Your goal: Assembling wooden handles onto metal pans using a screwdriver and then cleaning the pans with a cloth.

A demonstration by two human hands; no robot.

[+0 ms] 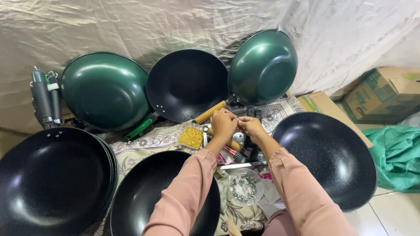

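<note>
- Crumpled beige cloth backed a patterned mat on the floor, woks ringed within reach.
- Stacked black woks sat far left, nested to save room.
- Left hand and right hand met, fingers pinched on a small part too tiny to identify, above the tray of brass pieces.
- Cardboard boxes stood right.

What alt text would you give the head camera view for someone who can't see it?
A person's left hand and right hand meet over a patterned cloth, pinching something too small to identify. Dark woks and green woks surround them, with a packet of small gold pieces and a clear bowl of metal bits nearby.
</note>
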